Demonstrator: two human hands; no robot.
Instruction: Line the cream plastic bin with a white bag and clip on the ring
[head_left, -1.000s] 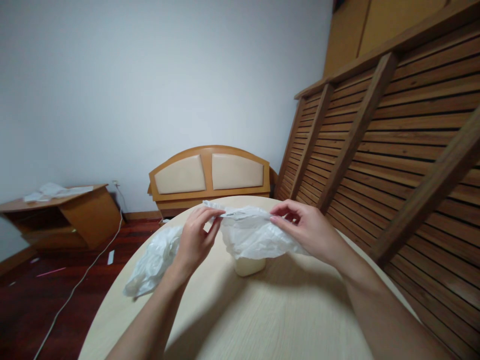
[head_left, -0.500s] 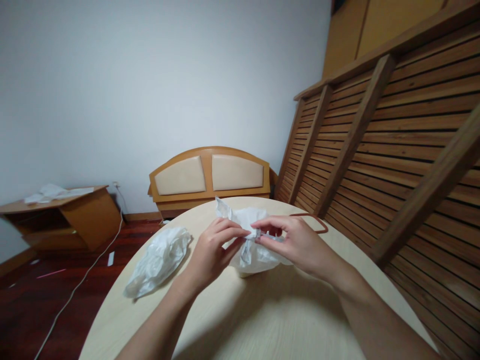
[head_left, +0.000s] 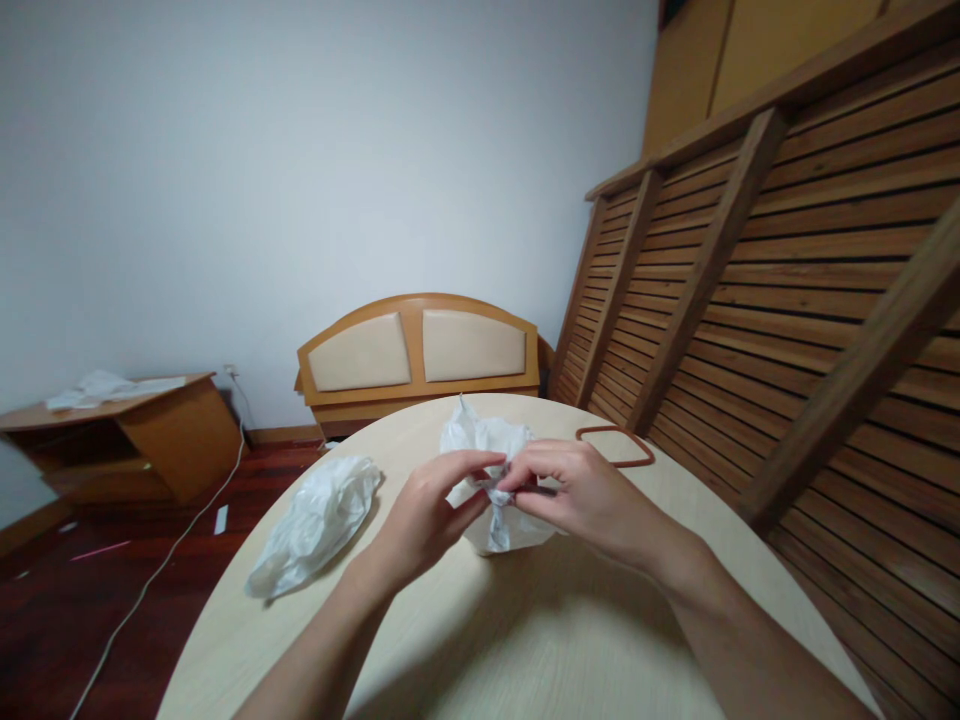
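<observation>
A white plastic bag [head_left: 517, 535] stands on the round pale table [head_left: 465, 640], its top gathered into a twisted, knot-like bunch. My left hand [head_left: 435, 500] is at the left side of that bunch, thumb and fingers curved around the plastic. From the right, my right hand [head_left: 570, 485] pinches the bunch between thumb and fingers. Part of the bag lies hidden behind my hands, and its contents do not show. A second crumpled white plastic bag [head_left: 319, 525] rests to the left of my left forearm, touched by neither hand.
A reddish-brown rounded loop [head_left: 634, 462] lies near the table's right far edge. Behind stands a wooden headboard [head_left: 416, 300]. Wooden slatted panels [head_left: 697, 300] lean at the right. A low cabinet [head_left: 187, 440] and a cable [head_left: 161, 565] are at the left.
My hands have shifted slightly on the bag's bunched top, the right one turning and moving inward. The twisted plastic now hangs lower toward me. The other bag stays where it was.
</observation>
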